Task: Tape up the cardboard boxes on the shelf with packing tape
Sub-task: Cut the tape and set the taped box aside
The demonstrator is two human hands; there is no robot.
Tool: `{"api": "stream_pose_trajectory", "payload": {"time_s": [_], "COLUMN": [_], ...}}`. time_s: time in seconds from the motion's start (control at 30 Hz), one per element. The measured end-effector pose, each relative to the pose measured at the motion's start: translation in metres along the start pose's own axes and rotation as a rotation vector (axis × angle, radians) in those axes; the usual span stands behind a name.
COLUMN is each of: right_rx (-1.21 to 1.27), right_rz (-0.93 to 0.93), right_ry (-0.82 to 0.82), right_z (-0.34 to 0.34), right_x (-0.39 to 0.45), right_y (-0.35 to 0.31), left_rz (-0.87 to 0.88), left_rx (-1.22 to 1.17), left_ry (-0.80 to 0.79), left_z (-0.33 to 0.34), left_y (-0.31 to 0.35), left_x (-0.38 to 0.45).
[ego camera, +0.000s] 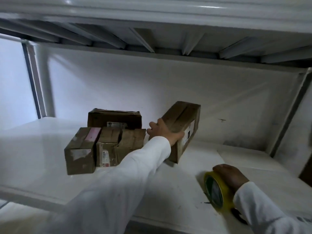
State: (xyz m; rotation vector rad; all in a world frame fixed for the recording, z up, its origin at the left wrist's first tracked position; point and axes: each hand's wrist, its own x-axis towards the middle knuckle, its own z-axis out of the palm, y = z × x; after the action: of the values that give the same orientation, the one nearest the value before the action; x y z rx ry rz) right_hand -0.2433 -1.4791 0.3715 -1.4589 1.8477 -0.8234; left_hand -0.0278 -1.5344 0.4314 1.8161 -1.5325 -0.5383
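A long brown cardboard box (pixel 181 127) was held tilted on the white metal shelf (pixel 253 166), w/ one lower corner resting on the shelf. It was gripped at its near end by the left hand (pixel 164 132), fingers curled over the top edge. It sat just right of a cluster of four brown cardboard boxes (pixel 104 141). Judged light and fairly stiff, since one hand tipped it. Corners looked worn, so grip is best taken across the rigid edges, not the flap seam. Right of and nearer than the tilted box, a yellow roll of packing tape (pixel 215 191) stood on edge on the shelf, w/ the right hand (pixel 230 176) wrapped over its rim.
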Motion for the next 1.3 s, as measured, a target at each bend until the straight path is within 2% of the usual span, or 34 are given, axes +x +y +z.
{"api": "stream_pose_trajectory", "payload": {"time_s": [0.2, 0.27, 0.33, 0.43, 0.53, 0.6, 0.67, 0.73, 0.87, 1.07, 1.13, 1.23, 1.3], "right_rx": [-0.068, -0.074, -0.037, -0.015, -0.020, -0.023, -0.023, -0.026, -0.095, -0.094, -0.098, -0.099, -0.095], "right_rz": [0.002, -0.024, -0.052, -0.070, -0.026, -0.011, -0.006, -0.005, -0.006, 0.013, 0.016, 0.024, 0.023], "right_ry": [-0.048, -0.056, -0.036, 0.060, 0.191, 0.240, 0.208, 0.150, 0.113, 0.097, 0.096, 0.099, 0.101], "right_z": [0.004, 0.005, 0.006, 0.016, 0.033, 0.042, 0.047, 0.052, 0.062, 0.055, 0.047, 0.042, 0.043], "right_x": [0.007, 0.012, 0.021, 0.040, 0.057, 0.066, 0.075, 0.082, 0.093, 0.101, 0.103, 0.106, 0.106], "right_y": [-0.010, -0.020, -0.030, -0.039, -0.036, -0.033, -0.033, -0.035, -0.038, -0.039, -0.037, -0.032, -0.030], "left_rz": [-0.243, -0.296, -0.277, -0.101, 0.125, 0.201, 0.207, 0.207, 0.198, -0.001, 0.009, 0.197, 0.297], "left_rx": [-0.135, -0.166, -0.174, -0.025, 0.200, 0.307, 0.410, 0.550, 0.779, 0.782, 0.819, 0.894, 0.714], "left_ry": [-0.008, -0.075, -0.175, -0.186, -0.038, 0.051, 0.134, 0.152, 0.005, -0.114, -0.149, -0.009, 0.219], "left_z": [0.023, 0.034, 0.033, 0.007, -0.036, -0.058, -0.073, -0.082, -0.096, -0.097, -0.097, -0.100, -0.107], "left_y": [0.005, 0.005, 0.007, 0.011, -0.003, -0.023, -0.048, -0.070, -0.099, -0.113, -0.114, -0.110, -0.103], "left_x": [0.018, 0.021, 0.025, 0.041, 0.076, 0.103, 0.128, 0.150, 0.191, 0.215, 0.216, 0.218, 0.219]}}
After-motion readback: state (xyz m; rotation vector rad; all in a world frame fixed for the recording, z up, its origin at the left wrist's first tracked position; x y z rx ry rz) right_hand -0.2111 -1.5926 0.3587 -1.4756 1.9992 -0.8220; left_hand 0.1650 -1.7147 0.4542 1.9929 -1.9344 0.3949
